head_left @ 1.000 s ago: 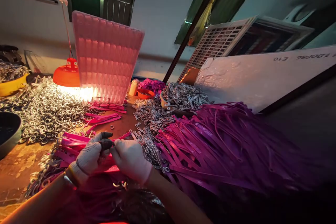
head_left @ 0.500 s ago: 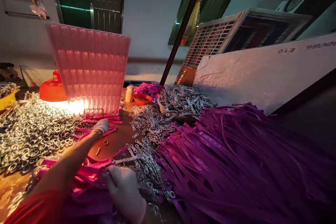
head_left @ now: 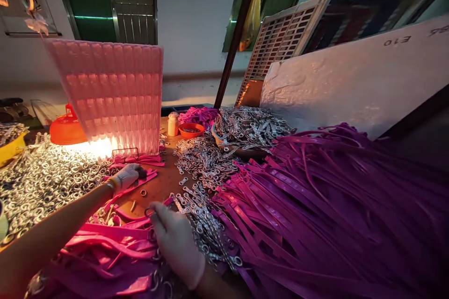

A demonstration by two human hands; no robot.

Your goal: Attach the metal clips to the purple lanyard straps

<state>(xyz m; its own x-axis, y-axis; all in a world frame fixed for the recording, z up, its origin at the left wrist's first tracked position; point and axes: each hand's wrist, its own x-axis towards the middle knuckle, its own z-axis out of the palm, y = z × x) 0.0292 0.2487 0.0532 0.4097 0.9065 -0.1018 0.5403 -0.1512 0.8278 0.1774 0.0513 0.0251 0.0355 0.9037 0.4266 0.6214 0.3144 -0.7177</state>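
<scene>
My right hand (head_left: 178, 245), in a pale glove, pinches a small dark metal ring (head_left: 148, 212) between thumb and finger. Below and left of it lies a heap of pink straps (head_left: 108, 247), some with metal rings. My left hand (head_left: 126, 177), also gloved, reaches across several pink straps (head_left: 145, 179) near the lamp. Its fingers are bent together and dark at the tips; what they hold, if anything, is hidden. Beside my right hand lie metal chain-like links with ring ends (head_left: 203, 224). A loose ring (head_left: 143, 193) rests between the hands.
Metal rings (head_left: 45, 182) are heaped at left, under a red lamp (head_left: 66, 128) and a ribbed pink panel (head_left: 112, 88). A bottle (head_left: 173, 124), an orange bowl (head_left: 191, 131) and piled metal links (head_left: 249, 126) stand behind. Purple straps (head_left: 315, 205) cover the right side.
The view has shifted slightly. My left hand has turned, so its dark fingertips now show pointing right over the straps. My right hand has lifted, and the ring in its pinch is now plain to see.
</scene>
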